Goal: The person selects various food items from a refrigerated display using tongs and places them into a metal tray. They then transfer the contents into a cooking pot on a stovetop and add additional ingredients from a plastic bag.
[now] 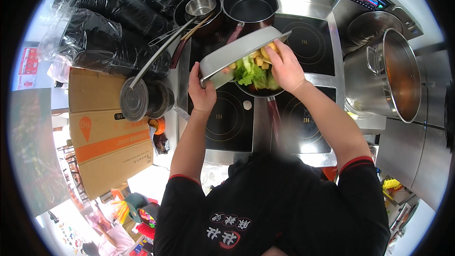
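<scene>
Grey metal shows in the tilted basin (239,49) above the pan (271,97), mid-hob (308,64). The left hand (203,94) closes its fingers round the basin's left end; the right hand's (287,69) bend against yellow pieces (259,60) beside leafy greens (249,72), gripping or not I cannot tell. Room lies toward the hob's right-rear corner; a tall pot (372,87) stands beyond its right edge. Printing marks the hob glass, a cardboard box (111,135) past the left edge, and the black shirt (284,199).
</scene>
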Action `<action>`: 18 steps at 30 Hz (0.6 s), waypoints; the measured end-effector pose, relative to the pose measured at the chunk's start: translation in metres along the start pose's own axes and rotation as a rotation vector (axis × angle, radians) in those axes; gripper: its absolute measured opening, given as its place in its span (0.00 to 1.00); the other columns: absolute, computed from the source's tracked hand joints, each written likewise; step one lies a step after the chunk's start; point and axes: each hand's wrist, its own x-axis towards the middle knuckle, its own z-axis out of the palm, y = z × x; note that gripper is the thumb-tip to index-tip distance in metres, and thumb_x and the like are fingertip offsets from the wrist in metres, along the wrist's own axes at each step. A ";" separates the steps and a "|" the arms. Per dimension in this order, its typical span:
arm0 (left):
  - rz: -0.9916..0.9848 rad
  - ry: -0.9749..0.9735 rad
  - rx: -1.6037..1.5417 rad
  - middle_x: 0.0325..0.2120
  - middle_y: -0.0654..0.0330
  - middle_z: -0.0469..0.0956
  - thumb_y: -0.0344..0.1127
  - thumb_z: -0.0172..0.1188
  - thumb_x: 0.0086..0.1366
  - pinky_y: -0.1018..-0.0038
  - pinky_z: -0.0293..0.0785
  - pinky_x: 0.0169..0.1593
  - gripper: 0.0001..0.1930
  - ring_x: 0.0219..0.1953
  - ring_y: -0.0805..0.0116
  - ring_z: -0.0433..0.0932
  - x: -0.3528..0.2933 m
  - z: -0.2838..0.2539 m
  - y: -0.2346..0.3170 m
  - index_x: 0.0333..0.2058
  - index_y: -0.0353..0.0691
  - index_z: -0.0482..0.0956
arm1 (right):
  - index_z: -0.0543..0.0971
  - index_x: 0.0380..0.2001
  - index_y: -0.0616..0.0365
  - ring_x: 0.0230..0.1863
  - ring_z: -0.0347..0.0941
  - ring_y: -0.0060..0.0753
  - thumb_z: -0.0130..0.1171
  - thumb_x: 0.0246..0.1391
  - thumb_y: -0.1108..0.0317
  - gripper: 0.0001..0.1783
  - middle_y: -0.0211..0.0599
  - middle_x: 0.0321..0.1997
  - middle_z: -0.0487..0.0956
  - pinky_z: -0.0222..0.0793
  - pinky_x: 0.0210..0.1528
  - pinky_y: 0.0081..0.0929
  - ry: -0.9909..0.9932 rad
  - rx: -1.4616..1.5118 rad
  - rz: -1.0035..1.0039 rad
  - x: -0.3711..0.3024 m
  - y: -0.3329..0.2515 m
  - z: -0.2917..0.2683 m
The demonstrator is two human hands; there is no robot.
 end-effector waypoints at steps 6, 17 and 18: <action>0.094 0.058 -0.022 0.54 0.47 0.75 0.18 0.49 0.57 0.71 0.72 0.57 0.31 0.53 0.59 0.77 0.007 0.005 -0.009 0.63 0.29 0.64 | 0.72 0.57 0.50 0.60 0.69 0.54 0.55 0.51 0.73 0.27 0.49 0.60 0.69 0.69 0.62 0.42 -0.044 -0.102 -0.205 0.010 0.004 0.000; 0.100 -0.023 -0.033 0.55 0.47 0.75 0.19 0.51 0.56 0.70 0.72 0.58 0.30 0.53 0.59 0.77 0.048 -0.008 -0.016 0.61 0.31 0.67 | 0.70 0.59 0.53 0.56 0.69 0.54 0.60 0.45 0.78 0.34 0.48 0.60 0.68 0.70 0.59 0.44 -0.022 0.033 0.010 0.034 0.010 0.018; 0.078 -0.039 -0.043 0.54 0.47 0.75 0.19 0.51 0.55 0.70 0.72 0.58 0.30 0.53 0.59 0.77 0.052 -0.007 -0.016 0.61 0.31 0.67 | 0.70 0.59 0.52 0.57 0.68 0.54 0.60 0.45 0.78 0.33 0.47 0.60 0.68 0.70 0.59 0.43 -0.035 0.035 0.034 0.036 0.009 0.021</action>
